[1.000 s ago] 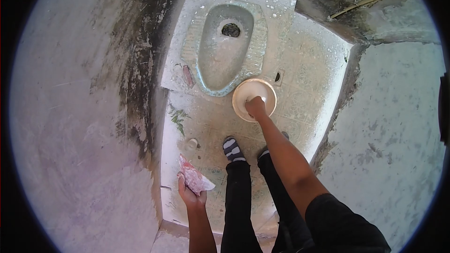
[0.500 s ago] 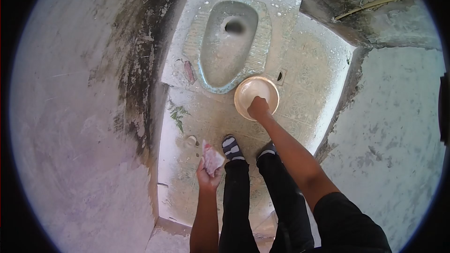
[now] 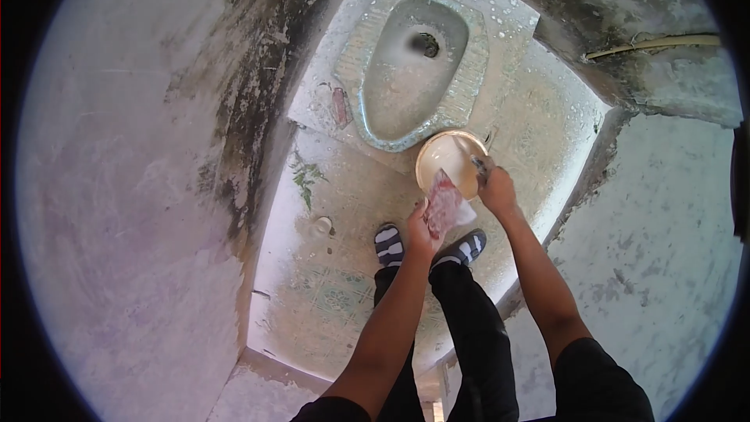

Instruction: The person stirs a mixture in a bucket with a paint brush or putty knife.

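Note:
My left hand [image 3: 420, 227] is closed on the lower left side of a pink-and-white packet [image 3: 445, 209]. The packet overlaps the near rim of a round, pale basin [image 3: 439, 158] with an orange-brown edge. At the basin's right rim is my right hand [image 3: 497, 187], its fingers curled around a small dark, shiny thing; I cannot tell what it is. The basin rests on the floor against the near end of a squat toilet [image 3: 414, 70], whose bowl is grey with a blue-green edge.
A reddish block [image 3: 340, 107] lies left of the toilet. Green leaves [image 3: 305, 178] and a small whitish piece [image 3: 323, 224] are on the tiled floor. My sandalled feet [image 3: 388, 245] stand below the basin. Stained walls [image 3: 117, 187] close in both sides; a yellowish pipe [image 3: 656, 45] runs upper right.
My left hand has brought the packet up and right to the basin. My right hand has come out of the basin's middle to its right rim. The view has shifted.

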Tool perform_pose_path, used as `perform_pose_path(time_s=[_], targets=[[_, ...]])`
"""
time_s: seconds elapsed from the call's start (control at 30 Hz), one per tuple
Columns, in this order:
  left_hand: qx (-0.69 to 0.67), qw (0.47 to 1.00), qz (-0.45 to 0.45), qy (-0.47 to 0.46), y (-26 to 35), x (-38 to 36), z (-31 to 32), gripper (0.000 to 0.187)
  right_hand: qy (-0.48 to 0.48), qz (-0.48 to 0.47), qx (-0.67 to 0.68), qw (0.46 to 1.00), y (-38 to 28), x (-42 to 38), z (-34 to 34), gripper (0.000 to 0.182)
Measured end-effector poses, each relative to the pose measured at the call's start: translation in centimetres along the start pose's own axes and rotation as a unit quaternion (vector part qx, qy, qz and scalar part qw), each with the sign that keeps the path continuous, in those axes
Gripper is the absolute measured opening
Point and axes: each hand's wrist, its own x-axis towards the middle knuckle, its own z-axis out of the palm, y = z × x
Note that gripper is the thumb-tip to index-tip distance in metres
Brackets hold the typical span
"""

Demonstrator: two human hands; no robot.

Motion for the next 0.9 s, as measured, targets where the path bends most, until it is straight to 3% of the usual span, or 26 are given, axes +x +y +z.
perform_pose_path(time_s=[0.13,0.2,0.27,0.37,0.53,0.63,0.83,0.9], targets=[[-0.039,0.999,-0.012,0.006,0.3,0.2,1.9,0.047,0.027,-0.062,0.063,0.996,0.4,-0.9,0.4,0.041],[-0.018,0.998,0.020,0.062,1.0,0.6,1.3,0.050,0.028,-0.045,0.067,0.996,-0.1,-0.9,0.7,0.038],[-0.021,0.999,0.033,0.033,2.7,0.7,1.0,0.040,0.036,-0.038,0.118,0.992,-0.4,-1.4,2.0,0.034],[0.084,0.992,0.072,0.066,4.8,0.5,-0.1,0.015,0.048,-0.031,0.137,0.989,-1.3,-2.8,3.1,0.031],[0.078,0.992,0.073,0.071,4.4,-0.3,0.9,0.017,0.066,-0.022,0.212,0.975,-1.2,-3.1,2.7,0.032],[0.056,0.993,0.070,0.076,3.0,0.1,1.3,0.017,0.084,-0.034,0.181,0.979,-0.7,-2.1,2.2,0.036],[0.039,0.993,0.083,0.073,1.4,0.8,0.9,0.021,0.010,-0.055,0.097,0.994,-1.0,-0.6,-0.8,0.029],[0.043,0.989,0.109,0.086,1.9,0.2,0.6,0.021,-0.107,0.048,-0.105,0.988,-4.3,-0.7,-2.8,0.025]])
